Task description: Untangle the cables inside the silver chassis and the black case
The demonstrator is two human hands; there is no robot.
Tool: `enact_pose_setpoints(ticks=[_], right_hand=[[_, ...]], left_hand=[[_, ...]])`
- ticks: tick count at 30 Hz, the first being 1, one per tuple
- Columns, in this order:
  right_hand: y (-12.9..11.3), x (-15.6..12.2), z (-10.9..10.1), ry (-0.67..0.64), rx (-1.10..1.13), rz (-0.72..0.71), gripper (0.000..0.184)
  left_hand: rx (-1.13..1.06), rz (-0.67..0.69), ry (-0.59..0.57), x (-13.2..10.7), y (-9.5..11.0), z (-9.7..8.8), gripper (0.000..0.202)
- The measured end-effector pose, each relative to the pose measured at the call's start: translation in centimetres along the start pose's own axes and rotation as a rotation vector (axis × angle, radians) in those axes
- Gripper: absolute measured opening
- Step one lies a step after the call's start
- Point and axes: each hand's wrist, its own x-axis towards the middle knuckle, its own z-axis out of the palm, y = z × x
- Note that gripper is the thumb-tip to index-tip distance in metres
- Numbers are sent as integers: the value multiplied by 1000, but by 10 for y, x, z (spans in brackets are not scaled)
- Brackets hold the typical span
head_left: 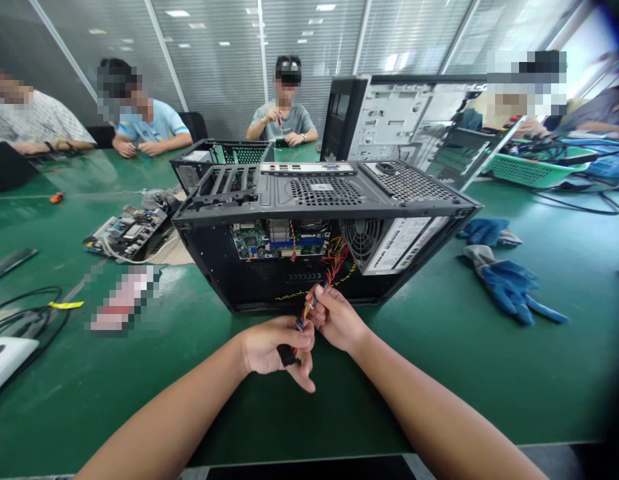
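Note:
A black computer case (209, 260) stands on the green table with its open side towards me. Inside it I see a motherboard (249, 240) and a power supply (389, 247) with a fan. From the power supply a bundle of coloured cables (331, 273) runs out of the case to my hands. My left hand (282, 347) is closed around the bundle near its end, where a black connector (288, 355) hangs by the palm. Just above, my right hand (334, 317) pinches the same bundle. Parts of the cables are hidden by my fingers.
Blue work gloves (509, 283) lie at the right. Loose circuit boards (132, 230) and black cables (34, 310) are at the left. Behind stand another computer case (389, 120) and a green basket (534, 170). Several people sit around the table's far side.

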Motion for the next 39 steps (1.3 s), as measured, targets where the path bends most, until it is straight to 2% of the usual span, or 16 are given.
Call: enact_pose_setpoints(ticks=[3, 6, 9, 12, 18, 20, 25, 29, 33, 39], right_hand=[[2, 1, 0, -3, 17, -8, 30], [3, 2, 0, -7, 12, 2, 30], [4, 2, -1, -6, 14, 13, 30], [3, 2, 0, -9, 11, 5, 30], [2, 1, 0, -7, -16, -7, 30], [1, 1, -1, -3, -7, -13, 29], [-3, -1, -2, -29, 33, -17, 28], [-5, -2, -3, -57, 75, -13, 25], [-6, -3, -2, -61, 111, 25, 26], [-7, -1, -2, -60, 143, 53, 26]], left_hand=[[-33, -52, -95, -2, 1, -1, 26], [-22, -55, -138, -4, 2, -3, 22], [-3, -48, -112, -6, 4, -5, 29], [14, -31, -54, -5, 3, -4, 25], [92, 69, 140, -1, -2, 0, 17], [39, 93, 115, -2, -1, 2, 18], [-150, 126, -49, -4, 4, 4, 35], [-143, 134, -109, -5, 3, 4, 46], [-63, 173, -76, -6, 1, 7, 46], [-224, 147, 6, -2, 4, 9, 43]])
